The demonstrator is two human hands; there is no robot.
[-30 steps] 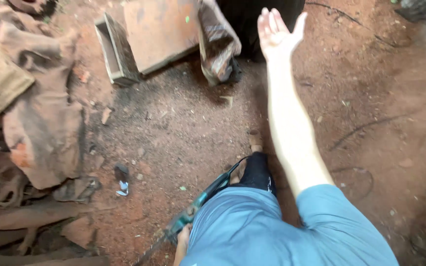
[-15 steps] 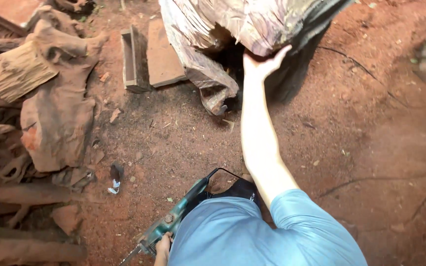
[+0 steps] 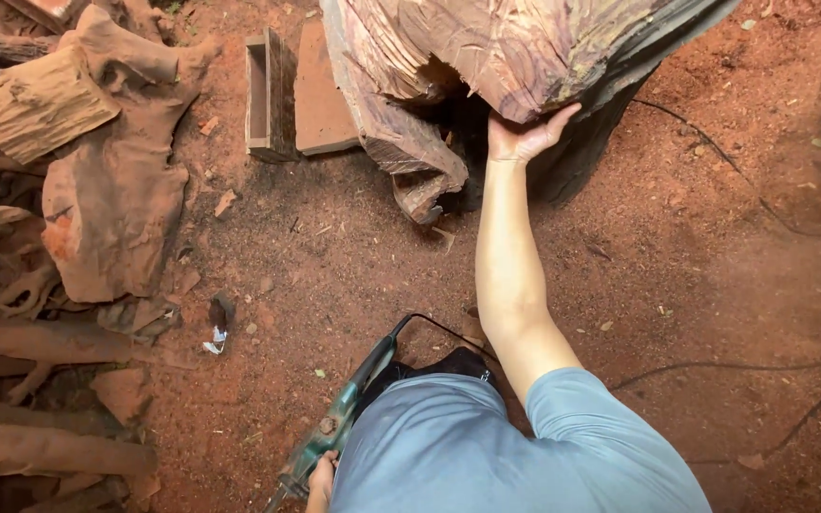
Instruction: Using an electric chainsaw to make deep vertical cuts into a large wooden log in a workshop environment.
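Red dirt ground point(image 3: 715, 266), wood scraps point(image 3: 106, 209) heaped left.

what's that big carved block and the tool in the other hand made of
Carved block: raw, unfinished wood, by its reddish grain and chisel-like ridges; the right hand presses on its underside. Power tool in the left hand: green casing, probably plastic, scuffed and dusty, with a black cord.

Carved wood block point(image 3: 515, 52) at 12 o'clock: raw, rough-chiselled, matt reddish grain. Power tool point(image 3: 334, 427) at 7: green plastic body, dusty, black rubbery cord. Ground point(image 3: 677, 247): loose red sawdust, matt. Wood offcuts point(image 3: 97, 171) at 10: coarse, splintered.
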